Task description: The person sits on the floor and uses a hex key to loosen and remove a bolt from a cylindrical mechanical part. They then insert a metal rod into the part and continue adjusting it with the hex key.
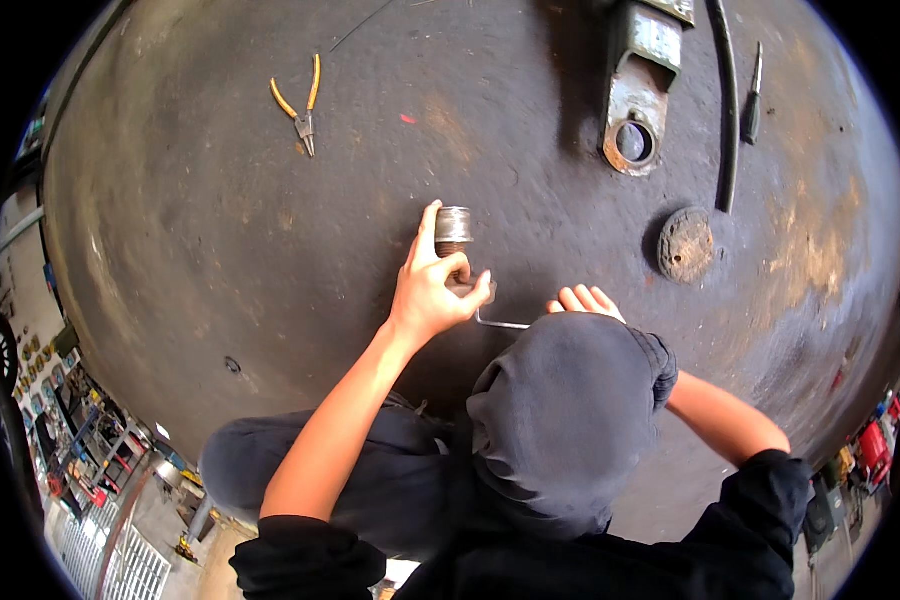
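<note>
My left hand [430,290] grips a cylindrical metal fitting [453,225] with a threaded lower part and a small block at its near end, all lying on the dark, scuffed metal surface [220,220]. A bent hex key [502,325] runs from that block toward my right hand [582,300], whose curled fingertips show above my dark-clothed knee [570,420]; the knee hides the rest of that hand and whatever it holds.
Yellow-handled pliers [292,108] lie upper left. A steel bracket with a ring end [640,100], a black hose [725,120], a screwdriver [753,110] and a round plate [685,245] lie at right. Tools [85,440] crowd the floor beyond the curved edge.
</note>
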### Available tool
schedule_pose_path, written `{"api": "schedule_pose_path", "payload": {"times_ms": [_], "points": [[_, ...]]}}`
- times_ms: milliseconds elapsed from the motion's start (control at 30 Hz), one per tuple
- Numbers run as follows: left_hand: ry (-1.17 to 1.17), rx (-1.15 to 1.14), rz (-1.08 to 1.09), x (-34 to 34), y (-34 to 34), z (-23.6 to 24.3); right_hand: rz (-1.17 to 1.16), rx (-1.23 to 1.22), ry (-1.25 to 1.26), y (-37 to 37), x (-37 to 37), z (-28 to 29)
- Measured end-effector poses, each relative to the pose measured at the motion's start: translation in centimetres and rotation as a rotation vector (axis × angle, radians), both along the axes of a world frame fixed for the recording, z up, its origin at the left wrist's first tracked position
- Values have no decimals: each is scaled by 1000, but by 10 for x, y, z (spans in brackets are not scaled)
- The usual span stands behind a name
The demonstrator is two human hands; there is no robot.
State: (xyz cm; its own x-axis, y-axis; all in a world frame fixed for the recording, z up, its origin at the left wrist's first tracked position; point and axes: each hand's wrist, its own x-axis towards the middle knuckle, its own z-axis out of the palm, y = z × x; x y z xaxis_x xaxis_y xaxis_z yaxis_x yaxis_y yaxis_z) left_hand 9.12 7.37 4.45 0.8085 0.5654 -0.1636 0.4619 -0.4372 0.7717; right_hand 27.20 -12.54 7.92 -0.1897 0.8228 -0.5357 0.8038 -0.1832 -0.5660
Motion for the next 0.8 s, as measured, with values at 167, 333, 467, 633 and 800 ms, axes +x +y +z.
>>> {"api": "schedule_pose_path", "payload": {"times_ms": [167,333,467,633,800], "points": [[26,20,-34,2,-2,3,-246,459,-385,-19,-28,-48],[113,160,-113,21,-13,9,-62,559,-683,-43,-27,-106],[53,135,-93,4,1,2,-273,408,-307,-41,-39,-62],[103,230,-23,0,6,12,-313,-162,29,2,-32,28],[-68,409,506,-8,-46,-16,-371,-167,248,-3,-33,-5]]}}
